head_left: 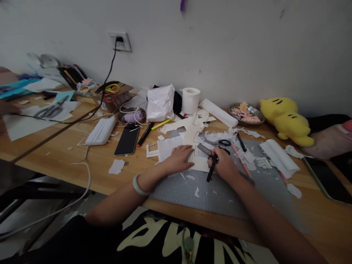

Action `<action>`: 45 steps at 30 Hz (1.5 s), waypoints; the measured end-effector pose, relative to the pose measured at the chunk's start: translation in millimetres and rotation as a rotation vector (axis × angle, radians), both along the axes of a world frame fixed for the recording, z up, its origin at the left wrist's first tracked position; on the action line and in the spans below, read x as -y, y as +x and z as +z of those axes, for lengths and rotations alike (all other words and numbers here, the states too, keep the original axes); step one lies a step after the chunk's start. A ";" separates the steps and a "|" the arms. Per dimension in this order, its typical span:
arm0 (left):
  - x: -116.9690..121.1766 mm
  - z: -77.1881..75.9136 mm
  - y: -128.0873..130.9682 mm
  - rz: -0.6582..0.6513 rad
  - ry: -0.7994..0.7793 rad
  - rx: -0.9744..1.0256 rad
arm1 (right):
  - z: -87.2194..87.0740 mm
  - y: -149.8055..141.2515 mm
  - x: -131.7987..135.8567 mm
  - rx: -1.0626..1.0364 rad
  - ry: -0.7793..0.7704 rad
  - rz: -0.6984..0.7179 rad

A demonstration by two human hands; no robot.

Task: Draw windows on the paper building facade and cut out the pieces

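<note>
A cream paper strip (pixel 189 137) with rectangles drawn in black line lies on the grey cutting mat (pixel 187 198). My left hand (pixel 178 159) rests flat on the paper, fingers spread, holding nothing. My right hand (pixel 222 163) is closed around a black pen (pixel 211 170), whose lower end points down toward me. A grey ruler (pixel 204 150) runs beneath that same hand, one end on the paper and the other showing past the wrist; whether the fingers also grip it I cannot tell. Just beyond the right hand are black-handled scissors (pixel 224 143). A white sheet (pixel 167 146) lies beside the left hand.
Paper scraps (pixel 249 156) litter the mat. To the left lie a phone (pixel 127 141), a black marker (pixel 145 135) and a white power strip (pixel 101 131). A tissue roll (pixel 190 100), metal dish (pixel 260 119) and yellow plush toy (pixel 288 117) stand behind. A person's hand (pixel 8 109) is at far left.
</note>
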State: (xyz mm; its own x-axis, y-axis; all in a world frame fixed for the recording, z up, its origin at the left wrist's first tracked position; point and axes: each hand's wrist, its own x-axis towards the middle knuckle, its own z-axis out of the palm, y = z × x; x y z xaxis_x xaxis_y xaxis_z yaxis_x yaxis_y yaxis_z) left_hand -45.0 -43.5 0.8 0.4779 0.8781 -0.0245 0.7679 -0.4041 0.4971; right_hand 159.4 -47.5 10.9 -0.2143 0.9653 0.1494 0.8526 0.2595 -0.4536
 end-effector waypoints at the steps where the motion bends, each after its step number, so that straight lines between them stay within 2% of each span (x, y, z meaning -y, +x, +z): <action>1: -0.7 0.9 -0.8 -0.006 -0.002 -0.019 | -0.2 -0.4 1.3 0.005 0.011 0.040; 8: -5.3 8.9 -8.5 -0.047 -0.059 -0.050 | -0.6 -5.4 12.2 0.043 0.000 0.292; 18: -8.4 10.6 -13.0 -0.071 -0.091 -0.039 | 1.5 -2.6 15.3 0.045 -0.113 0.405; 22: -9.4 9.9 -13.9 -0.075 -0.099 -0.050 | 5.4 -0.5 15.3 0.053 -0.163 0.406; 29: -8.2 10.2 -12.0 -0.054 -0.076 -0.039 | 12.7 -1.3 15.6 0.134 -0.171 0.397; 38: -8.4 2.6 -10.3 -0.021 -0.013 -0.021 | 19.9 0.7 15.1 0.167 -0.219 0.387; 45: -6.7 4.2 -8.5 -0.002 -0.008 -0.034 | 23.6 0.6 16.4 0.183 -0.222 0.383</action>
